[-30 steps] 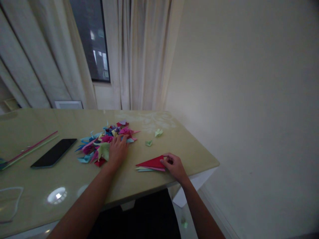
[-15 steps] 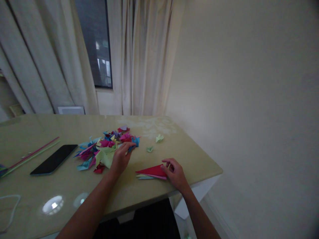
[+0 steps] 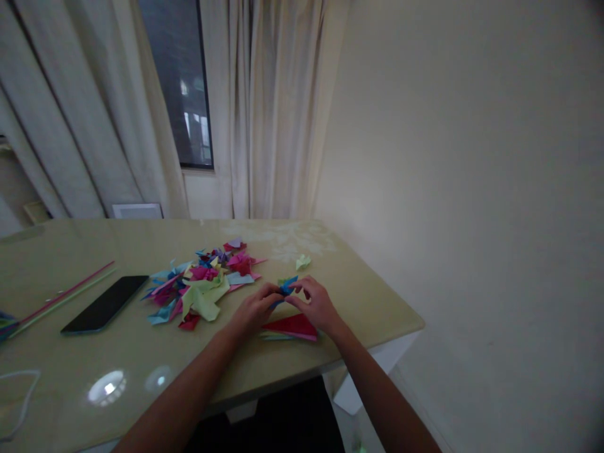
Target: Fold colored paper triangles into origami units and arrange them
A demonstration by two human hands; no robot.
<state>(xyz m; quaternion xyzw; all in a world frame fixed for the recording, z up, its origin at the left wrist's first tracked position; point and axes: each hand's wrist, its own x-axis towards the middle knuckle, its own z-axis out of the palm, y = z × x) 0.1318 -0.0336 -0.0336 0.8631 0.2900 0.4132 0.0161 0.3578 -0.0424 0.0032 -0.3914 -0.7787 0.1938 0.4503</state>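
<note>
A blue folded-paper piece [image 3: 287, 286], perhaps an origami crane, is held up between both hands. My left hand [image 3: 257, 309] pinches its left side, and the fingers of my right hand [image 3: 315, 303] close on its right side. Just below them a stack of folded paper triangles [image 3: 295, 325] lies on the table, red on top with pink and pale ones underneath. Left of the hands is a heap of colourful folded-paper pieces [image 3: 204, 297]. One pale green folded piece [image 3: 303, 262] sits beyond the right hand; another is mostly hidden behind the fingers.
On the glossy table [image 3: 155, 358] a black phone [image 3: 106, 304] lies left of the heap. Farther left are thin pink and green sticks [image 3: 66, 299] and a white cord [image 3: 23, 409]. The table's right edge is near a plain wall [image 3: 462, 189].
My left hand has brought the blue piece from the heap's right side to the right. My right hand has left the red triangle stack and come up to grip the blue piece.
</note>
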